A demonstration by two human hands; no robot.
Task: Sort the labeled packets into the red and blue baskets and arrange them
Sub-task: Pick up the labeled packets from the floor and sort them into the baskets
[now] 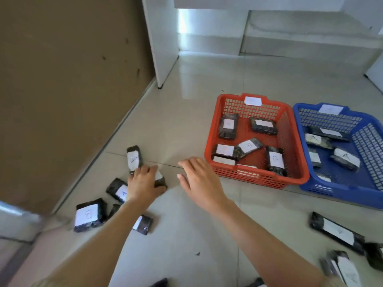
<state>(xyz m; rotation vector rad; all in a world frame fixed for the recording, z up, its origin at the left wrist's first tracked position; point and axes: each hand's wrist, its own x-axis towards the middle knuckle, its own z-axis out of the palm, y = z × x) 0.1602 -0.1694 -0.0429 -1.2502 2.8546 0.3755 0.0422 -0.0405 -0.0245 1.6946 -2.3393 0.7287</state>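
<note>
Indoor room, home or office, can't tell which. Glossy beige tile floor, white furniture panel standing far centre, brown board along the left. Red basket and blue basket sit straight on the tiles, right side.

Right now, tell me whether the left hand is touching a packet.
Touching. The head view shows the left hand curled over a dark packet, with no gap between them.

The person is wearing a tan cloth top: the left tan sleeve hem is showing at 7 o'clock, the right tan sleeve hem at 5 o'clock. Bare forearms are leading to the left hand and right hand.
</note>
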